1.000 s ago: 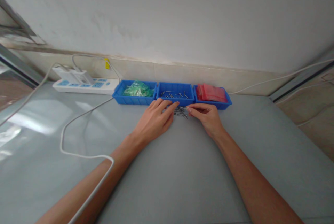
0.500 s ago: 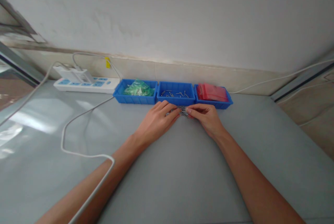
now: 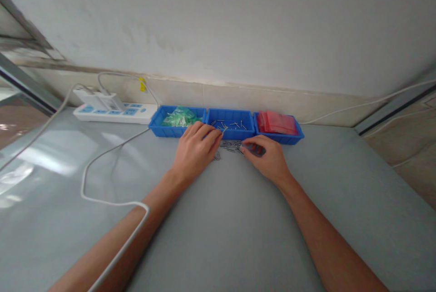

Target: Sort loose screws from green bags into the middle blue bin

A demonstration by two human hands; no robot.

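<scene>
My left hand point(image 3: 197, 147) is raised near the front edge of the middle blue bin point(image 3: 230, 134), thumb and forefinger pinching a screw point(image 3: 224, 130). On the table before that bin lies a pile of silver screws point(image 3: 230, 144), several side by side; a few more poke out beneath my left hand. At the pile's right end, my right hand point(image 3: 269, 155) has thumb and forefinger closed together on a screw, largely covered by the fingertips. More loose screws are scattered inside the middle bin.
A blue bin point(image 3: 170, 132) of green plastic bags point(image 3: 182, 116) stands left, another point(image 3: 289, 139) with red plastic bags point(image 3: 277, 122) right. A white power strip point(image 3: 132, 115) with plugged-in adapters sits by the wall. A white cable point(image 3: 112, 202) crosses the table and my left forearm.
My left hand has moved left and up from the pile, now with a screw in its fingers. More of the pile shows. My right hand has stayed by the pile's right end.
</scene>
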